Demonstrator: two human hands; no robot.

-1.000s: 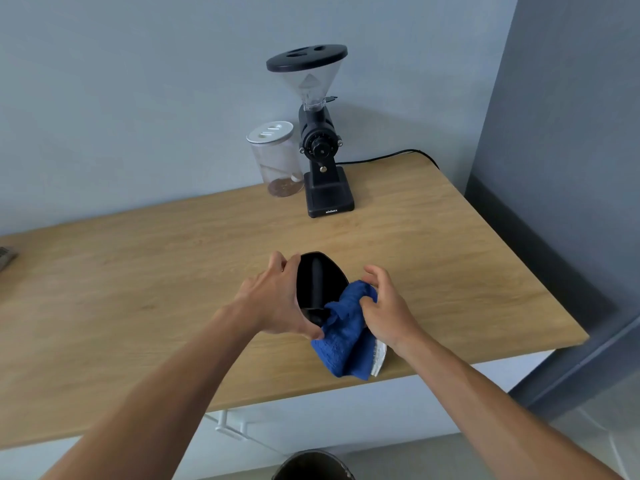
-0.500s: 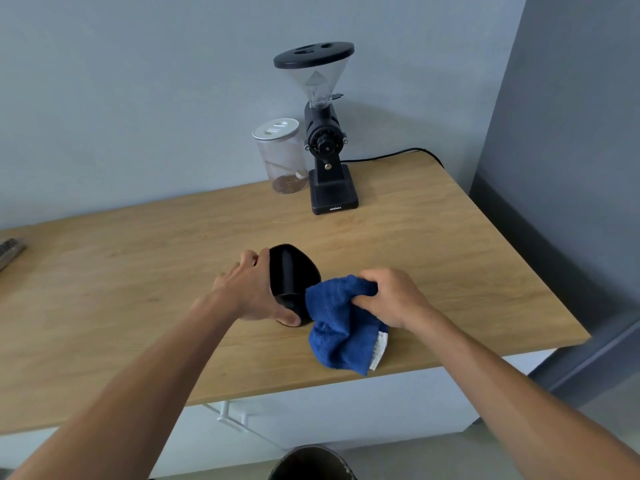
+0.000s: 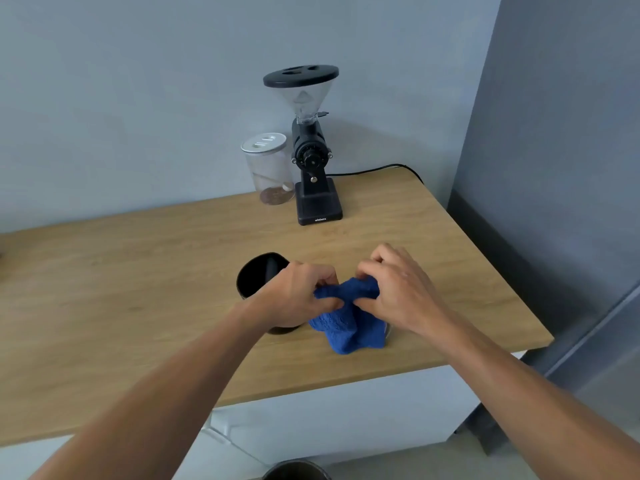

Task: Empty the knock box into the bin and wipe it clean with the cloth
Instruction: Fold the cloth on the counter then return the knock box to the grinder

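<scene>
The black knock box (image 3: 258, 275) stands upright on the wooden table (image 3: 121, 289), its dark inside and bar showing. My left hand (image 3: 299, 294) lies in front of it and hides its near side. That hand pinches the left part of the blue cloth (image 3: 346, 327). My right hand (image 3: 398, 289) pinches the cloth's right part. The cloth hangs bunched between both hands and touches the table just right of the box. The bin's dark rim (image 3: 296, 471) shows on the floor at the bottom edge.
A black coffee grinder (image 3: 313, 161) with a clear hopper stands at the back against the wall, with a clear lidded jar (image 3: 268, 168) to its left. A black cable (image 3: 377, 169) runs right from it. The table's right edge meets a grey wall panel.
My left hand let go of the knock box, which now stands upright on the table, and took hold of the cloth. Both hands now grip the cloth together.
</scene>
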